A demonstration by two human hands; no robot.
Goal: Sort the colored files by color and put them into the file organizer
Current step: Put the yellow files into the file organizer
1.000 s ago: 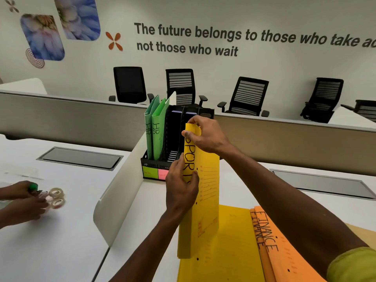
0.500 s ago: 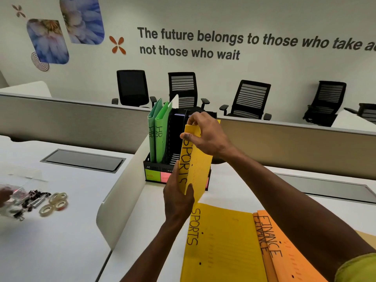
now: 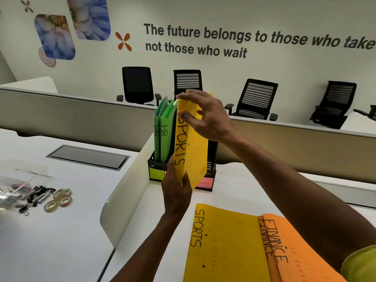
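Observation:
A yellow file marked SPORTS (image 3: 192, 147) stands upright in front of the black file organizer (image 3: 211, 159). My right hand (image 3: 205, 115) pinches its top edge and my left hand (image 3: 176, 190) grips its bottom corner. Two green files marked HR (image 3: 163, 129) stand in the organizer's left slot. Colored labels show on the organizer's front, green at left and pink at right. On the desk near me lie another yellow SPORTS file (image 3: 227, 245) and two orange FINANCE files (image 3: 299, 253), overlapping at the right.
A curved white divider (image 3: 124, 192) separates my desk from the left desk, where tape rolls (image 3: 59, 200), binder clips (image 3: 34, 195) and a clear plastic bag (image 3: 16, 180) lie. A grey partition (image 3: 81, 110) runs behind the organizer, with black office chairs beyond.
Both hands raised the yellow SPORTS file off the stack and carried it forward to the organizer. Another person's hands at the left desk have gone out of view.

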